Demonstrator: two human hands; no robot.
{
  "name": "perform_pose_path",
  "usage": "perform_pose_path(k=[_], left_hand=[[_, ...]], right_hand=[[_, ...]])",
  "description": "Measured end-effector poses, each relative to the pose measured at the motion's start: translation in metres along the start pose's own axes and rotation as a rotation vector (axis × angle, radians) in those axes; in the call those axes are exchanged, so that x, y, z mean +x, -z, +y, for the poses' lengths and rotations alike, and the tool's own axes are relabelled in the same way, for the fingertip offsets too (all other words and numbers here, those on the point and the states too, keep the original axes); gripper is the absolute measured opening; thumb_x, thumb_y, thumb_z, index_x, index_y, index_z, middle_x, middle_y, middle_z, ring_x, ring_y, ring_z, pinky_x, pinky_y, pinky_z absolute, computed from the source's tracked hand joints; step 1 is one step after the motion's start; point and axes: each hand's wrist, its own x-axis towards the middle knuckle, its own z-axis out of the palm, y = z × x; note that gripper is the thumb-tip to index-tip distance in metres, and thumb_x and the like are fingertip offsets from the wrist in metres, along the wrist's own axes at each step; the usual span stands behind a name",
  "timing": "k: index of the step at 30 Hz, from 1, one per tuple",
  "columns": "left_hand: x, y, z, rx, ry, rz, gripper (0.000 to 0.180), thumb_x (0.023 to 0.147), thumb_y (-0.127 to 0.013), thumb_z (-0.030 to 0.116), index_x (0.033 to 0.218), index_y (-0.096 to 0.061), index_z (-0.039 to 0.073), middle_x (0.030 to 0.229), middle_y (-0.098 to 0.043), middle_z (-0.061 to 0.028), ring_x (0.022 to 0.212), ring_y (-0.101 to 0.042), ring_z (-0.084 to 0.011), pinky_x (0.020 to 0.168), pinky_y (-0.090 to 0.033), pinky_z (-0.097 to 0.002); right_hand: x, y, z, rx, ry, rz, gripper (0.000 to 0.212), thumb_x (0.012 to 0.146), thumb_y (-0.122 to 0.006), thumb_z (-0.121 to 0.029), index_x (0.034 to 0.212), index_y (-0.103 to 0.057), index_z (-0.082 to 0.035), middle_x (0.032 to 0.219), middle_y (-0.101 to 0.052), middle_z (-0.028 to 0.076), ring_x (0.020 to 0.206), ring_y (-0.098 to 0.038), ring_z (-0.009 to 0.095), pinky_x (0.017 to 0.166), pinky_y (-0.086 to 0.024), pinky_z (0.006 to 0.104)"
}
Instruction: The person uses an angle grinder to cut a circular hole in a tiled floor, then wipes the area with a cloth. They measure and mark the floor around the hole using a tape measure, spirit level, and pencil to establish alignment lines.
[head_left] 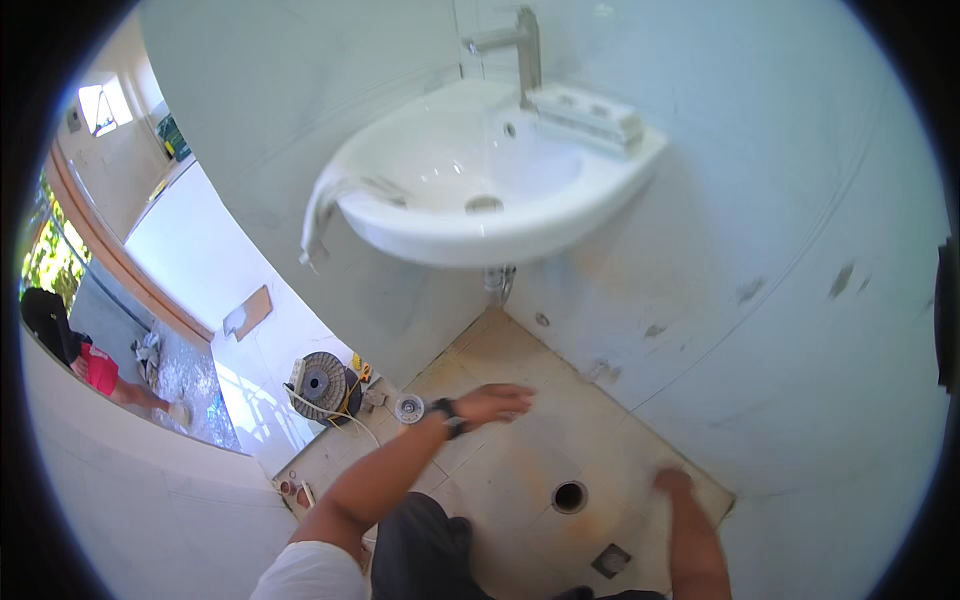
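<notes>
My left hand [496, 403], with a dark watch on its wrist, reaches over the tiled floor [540, 350] below the sink. Its fingers are stretched out and nothing shows in them. Low on the right, my right hand [675, 482] is near the floor by the wall; it is smeared and its fingers cannot be made out. Between and below the hands lies a round drain hole [570, 497]. Nearer to me is a small dark square piece [611, 561]. A round metal disc [409, 408] rests just left of my left wrist.
A white corner sink [460, 235] with a metal tap [528, 60] juts from the walls; a whitish rag [325, 205] hangs over its rim. A cable reel [322, 385] with a loose cord stands left. Beyond the doorway is a person in red shorts [98, 368].
</notes>
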Motion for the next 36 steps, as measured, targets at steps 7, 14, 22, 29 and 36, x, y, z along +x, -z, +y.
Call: perform_pose_path(k=[7, 14, 22, 29, 36], left_hand=[[-0.207, 0.065, 0.085, 0.856, 0.079, 0.947, 0.054, 0.087, -0.077, 0.030, 0.135, -0.063, 0.009, 0.143, -0.054, -0.0280, 0.139, -0.047, -0.0390, 0.115, -0.036, -0.0567], [-0.215, 0.085, 0.344, 0.900, -0.562, 1.290, 0.046, 0.089, -0.076, 0.034, 0.126, -0.070, 0.007, 0.131, -0.065, -0.0180, 0.123, -0.058, -0.0368, 0.105, -0.044, -0.0532], [-0.144, 0.144, 0.374, 1.355, 0.259, 0.934, 0.033, 0.098, -0.057, 0.033, 0.107, -0.074, 0.006, 0.117, -0.071, -0.0184, 0.112, -0.067, -0.0376, 0.093, -0.052, -0.0507], [-0.324, 0.204, 0.443, 0.816, -0.258, 1.454, 0.026, 0.099, -0.066, 0.028, 0.105, -0.073, 0.004, 0.099, -0.074, -0.0098, 0.087, -0.068, -0.0191, 0.077, -0.055, -0.0368], [-0.365, -0.014, 0.512, 0.669, -0.871, 1.789, 0.043, 0.107, -0.055, 0.034, 0.125, -0.069, -0.002, 0.120, -0.072, -0.0173, 0.108, -0.069, -0.0255, 0.094, -0.054, -0.0344]], right_hand=[[-0.152, 0.020, -0.051, 1.175, 0.141, 0.183, 0.076, 0.082, -0.077, -0.053, 0.140, -0.061, -0.007, 0.142, -0.061, 0.021, 0.137, -0.053, 0.036, 0.109, -0.046, 0.0520], [-0.327, 0.112, 0.034, 0.784, 0.192, -0.005, 0.068, 0.085, -0.074, -0.047, 0.136, -0.063, -0.003, 0.134, -0.066, 0.021, 0.126, -0.061, 0.039, 0.110, -0.047, 0.0442], [-0.417, 0.208, 0.062, 1.337, -0.063, 0.374, 0.062, 0.087, -0.075, -0.041, 0.134, -0.064, -0.001, 0.118, -0.072, 0.023, 0.115, -0.068, 0.037, 0.102, -0.052, 0.0440], [-0.445, 0.244, 0.026, 0.994, 0.037, 0.507, 0.061, 0.091, -0.069, -0.025, 0.147, -0.049, -0.010, 0.149, -0.050, 0.024, 0.134, -0.052, 0.039, 0.109, -0.044, 0.0487], [-0.438, 0.271, 0.000, 0.788, 0.157, 0.523, 0.059, 0.093, -0.059, -0.013, 0.150, -0.046, -0.015, 0.150, -0.045, 0.023, 0.140, -0.044, 0.039, 0.113, -0.037, 0.0545]])
